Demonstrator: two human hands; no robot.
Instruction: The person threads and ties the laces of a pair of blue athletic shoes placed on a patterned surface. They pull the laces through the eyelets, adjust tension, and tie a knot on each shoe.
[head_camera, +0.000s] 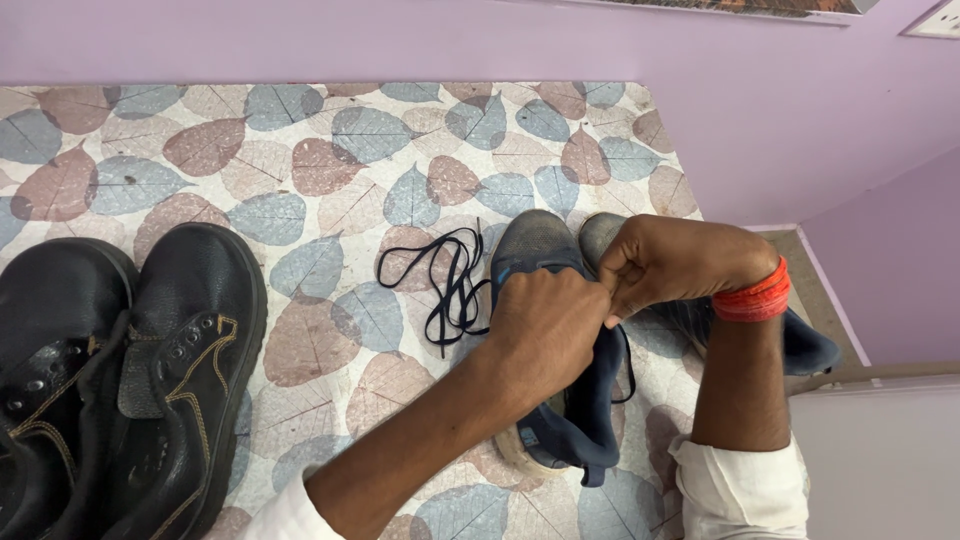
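A dark blue sneaker (575, 400) lies on the leaf-patterned table (330, 190) with its toe pointing away from me. My left hand (545, 325) rests over its lacing area with fingers closed, pinching the lace. My right hand (675, 265), with red thread bands on the wrist, meets the left above the shoe and pinches the same dark lace (625, 350). A second blue sneaker (800, 335) lies beside the first, mostly under my right hand and forearm. A loose dark lace (450, 285) lies coiled on the table just left of the shoes.
Two black leather boots (130, 380) stand at the table's left front. A lilac wall (500, 40) backs the table. The table's right edge drops to a floor strip (820, 290) near the right-hand sneaker.
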